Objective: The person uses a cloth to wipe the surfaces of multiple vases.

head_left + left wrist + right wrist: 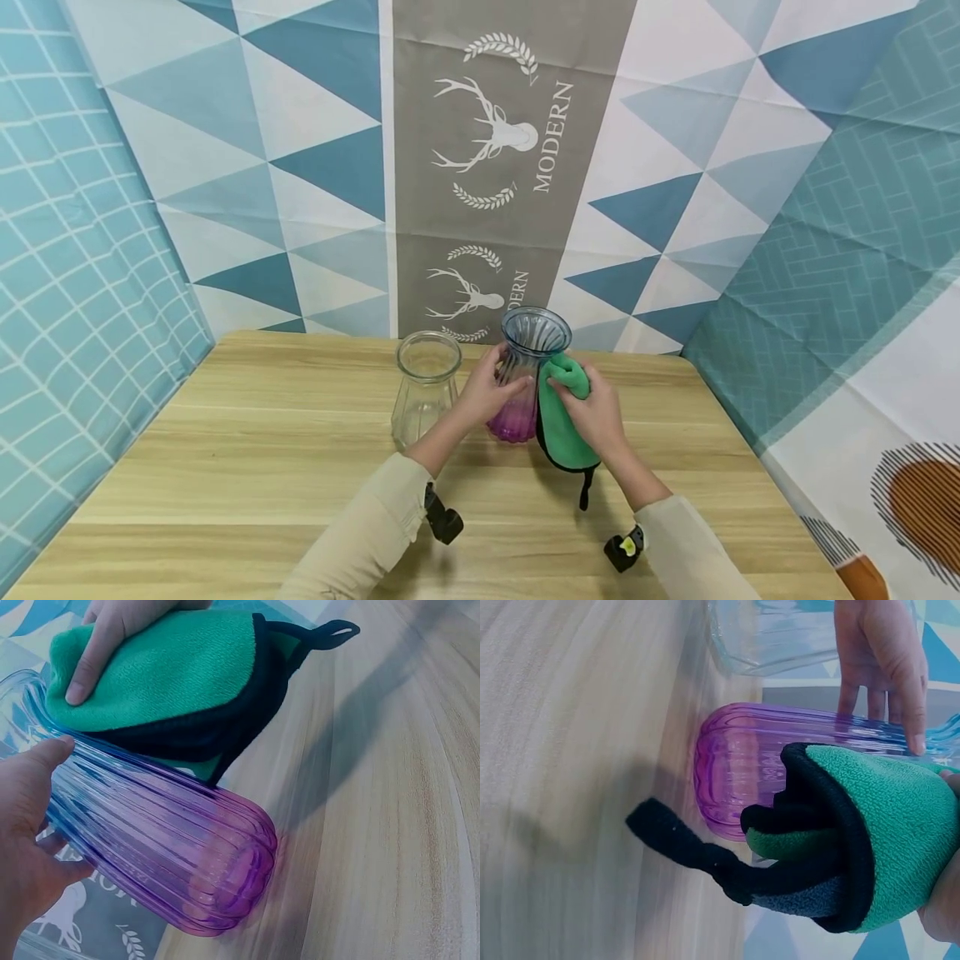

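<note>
The vase (516, 412) (pink below) is between left grip (486, 390) and cloth (564, 429).

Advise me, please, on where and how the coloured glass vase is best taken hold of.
I would take the coloured glass vase by its narrow upper part, below the flared rim, coming from the person's left, much as the left hand holds it: the body widens below there, and a green cloth occupies its right side.
</note>
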`<act>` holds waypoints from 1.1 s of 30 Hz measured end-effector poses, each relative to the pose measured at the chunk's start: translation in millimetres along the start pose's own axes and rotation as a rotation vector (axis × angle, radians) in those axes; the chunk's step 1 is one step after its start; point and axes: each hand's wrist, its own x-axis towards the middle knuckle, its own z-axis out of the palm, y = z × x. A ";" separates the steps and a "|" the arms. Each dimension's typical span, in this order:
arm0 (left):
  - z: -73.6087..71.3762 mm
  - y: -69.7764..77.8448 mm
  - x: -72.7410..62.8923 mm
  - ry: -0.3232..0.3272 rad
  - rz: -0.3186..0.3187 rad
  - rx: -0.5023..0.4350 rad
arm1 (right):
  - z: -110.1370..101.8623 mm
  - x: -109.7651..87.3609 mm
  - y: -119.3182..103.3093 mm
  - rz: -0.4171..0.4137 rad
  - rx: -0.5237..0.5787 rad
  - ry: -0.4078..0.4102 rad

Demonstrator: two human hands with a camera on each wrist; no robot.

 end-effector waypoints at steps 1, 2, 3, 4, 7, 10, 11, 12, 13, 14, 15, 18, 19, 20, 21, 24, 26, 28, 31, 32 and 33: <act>0.0 0.2 0.1 -0.002 0.002 0.001 | 0.6 -0.4 0.2 0.007 0.000 -0.005; 0.0 0.4 0.2 -0.003 0.003 0.005 | 1.2 -0.8 0.5 0.012 -0.002 -0.012; -0.1 0.8 0.2 -0.003 0.001 0.010 | 1.8 -1.3 1.3 0.017 -0.002 -0.020; -0.1 1.0 0.2 -0.003 -0.001 0.013 | 2.7 -2.1 2.4 0.022 -0.008 -0.028; 0.0 1.4 0.1 -0.001 -0.010 0.022 | 6.0 -4.7 7.3 0.047 -0.027 -0.052; -0.1 2.1 0.5 -0.003 -0.025 0.021 | 9.5 -8.3 13.1 0.071 -0.050 -0.078; -0.1 2.3 0.6 -0.004 -0.030 0.021 | 10.4 -9.8 14.8 0.078 -0.055 -0.087; -0.1 2.4 0.8 -0.005 -0.034 0.020 | 11.1 -11.5 16.1 0.086 -0.057 -0.098; -0.1 2.5 1.1 -0.007 -0.037 0.019 | 11.8 -13.0 17.6 0.095 -0.058 -0.110; -0.1 2.6 1.3 -0.008 -0.038 0.021 | 12.6 -14.5 19.1 0.104 -0.061 -0.122; -0.1 2.7 1.5 -0.008 -0.038 0.023 | 13.3 -16.0 20.4 0.116 -0.066 -0.135; -0.1 2.3 2.2 -0.005 -0.041 0.033 | 15.6 -19.6 24.4 0.145 -0.084 -0.171; -0.2 2.4 2.5 -0.005 -0.041 0.038 | 16.2 -20.3 25.6 0.153 -0.088 -0.180; -0.3 2.2 2.9 -0.004 -0.040 0.042 | 16.9 -20.8 26.8 0.161 -0.092 -0.188; -0.4 2.3 3.2 -0.003 -0.040 0.044 | 17.4 -21.2 27.9 0.165 -0.097 -0.193; -0.4 2.1 3.7 -0.002 -0.033 0.045 | 18.0 -21.8 30.8 0.168 -0.097 -0.187; -0.2 1.5 3.8 -0.001 -0.029 0.046 | 17.4 -22.0 32.8 0.155 -0.086 -0.165; 0.0 1.5 3.6 -0.001 -0.027 0.046 | 15.6 -21.3 33.0 0.133 -0.071 -0.132; 0.2 1.7 3.5 -0.002 -0.027 0.052 | 12.2 -17.8 30.3 0.091 -0.050 -0.060; 0.1 2.1 3.5 -0.001 -0.023 0.054 | 10.7 -15.7 28.0 0.081 -0.043 -0.035; 0.1 2.7 3.6 0.000 -0.022 0.057 | 9.4 -13.3 25.6 0.073 -0.032 -0.009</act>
